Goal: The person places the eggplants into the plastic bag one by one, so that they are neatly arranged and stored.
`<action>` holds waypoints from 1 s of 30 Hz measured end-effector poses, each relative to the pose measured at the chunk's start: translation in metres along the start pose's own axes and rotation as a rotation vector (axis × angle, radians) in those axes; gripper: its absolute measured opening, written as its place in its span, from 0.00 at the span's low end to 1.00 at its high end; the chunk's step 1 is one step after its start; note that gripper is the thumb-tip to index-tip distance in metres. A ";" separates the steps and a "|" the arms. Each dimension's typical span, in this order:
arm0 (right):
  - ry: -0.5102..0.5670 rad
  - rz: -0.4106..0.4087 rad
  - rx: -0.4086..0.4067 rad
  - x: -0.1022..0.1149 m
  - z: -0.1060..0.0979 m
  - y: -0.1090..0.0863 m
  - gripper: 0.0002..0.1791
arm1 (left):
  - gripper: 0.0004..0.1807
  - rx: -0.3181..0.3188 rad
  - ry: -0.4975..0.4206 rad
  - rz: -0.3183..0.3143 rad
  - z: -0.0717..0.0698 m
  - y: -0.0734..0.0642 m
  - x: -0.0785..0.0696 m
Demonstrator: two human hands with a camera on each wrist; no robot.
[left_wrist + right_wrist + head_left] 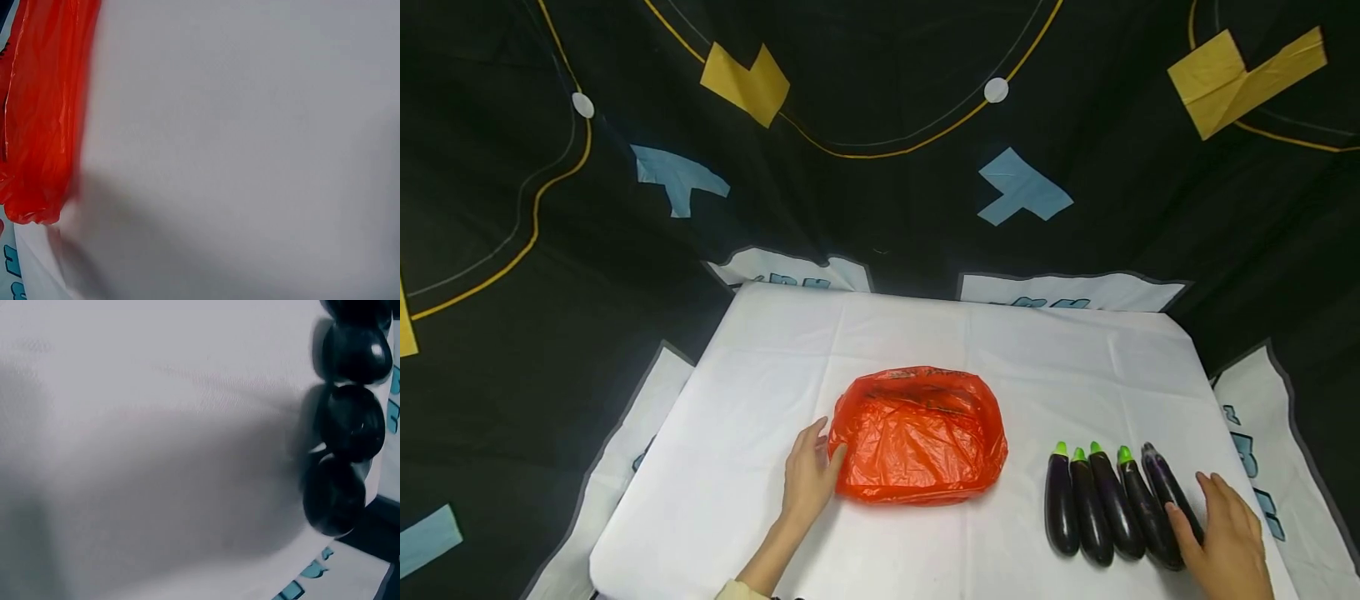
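Note:
A red plastic bag [917, 487] sits with its mouth spread wide near the middle of the table. My left hand [808, 479] is at the bag's left side, thumb right at its edge and fingers extended along it. To the right, several dark purple eggplants [1105, 504] lie side by side, most with green stem ends pointing away from me. Over the rightmost eggplant [1165, 479] is my right hand [1228, 537], thumb on its left and loosely extended fingers on its right. The right wrist view shows the rounded ends of eggplants [353, 422]; the left wrist view shows the bag's side [47, 119].
A white cloth covers the table [760, 358]. Behind and around it hangs a black drape [880, 225] with yellow and blue shapes. The eggplants lie close to the table's right edge.

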State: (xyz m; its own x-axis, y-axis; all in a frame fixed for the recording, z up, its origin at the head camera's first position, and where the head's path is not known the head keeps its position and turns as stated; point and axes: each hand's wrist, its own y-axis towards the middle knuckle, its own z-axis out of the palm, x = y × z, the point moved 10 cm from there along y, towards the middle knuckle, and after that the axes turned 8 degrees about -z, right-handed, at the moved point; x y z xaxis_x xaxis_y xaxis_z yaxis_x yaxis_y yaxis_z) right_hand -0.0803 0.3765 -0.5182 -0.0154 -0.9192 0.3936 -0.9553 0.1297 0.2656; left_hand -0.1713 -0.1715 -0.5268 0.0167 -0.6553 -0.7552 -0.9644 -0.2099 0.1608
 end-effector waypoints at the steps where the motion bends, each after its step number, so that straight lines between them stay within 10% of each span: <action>1: 0.001 0.024 -0.004 -0.005 -0.001 0.000 0.33 | 0.28 -0.004 -0.009 -0.013 0.001 0.001 0.001; 6: -0.003 0.174 0.047 -0.037 -0.003 -0.002 0.33 | 0.26 -0.006 -0.040 -0.059 0.005 0.003 0.006; 14: -0.012 0.520 0.391 -0.092 0.023 -0.019 0.43 | 0.21 0.006 -0.086 -0.119 0.008 0.004 0.017; 30: 0.013 0.549 0.458 -0.100 0.035 -0.030 0.39 | 0.17 0.027 -0.133 -0.199 0.013 0.007 0.030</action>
State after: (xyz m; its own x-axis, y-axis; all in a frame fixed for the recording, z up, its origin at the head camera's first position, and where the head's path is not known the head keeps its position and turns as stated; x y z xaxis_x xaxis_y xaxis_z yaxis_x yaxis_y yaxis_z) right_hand -0.0607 0.4517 -0.5969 -0.5291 -0.7611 0.3753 -0.8384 0.4007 -0.3695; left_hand -0.1809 -0.1836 -0.5569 0.1737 -0.5013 -0.8476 -0.9524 -0.3044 -0.0151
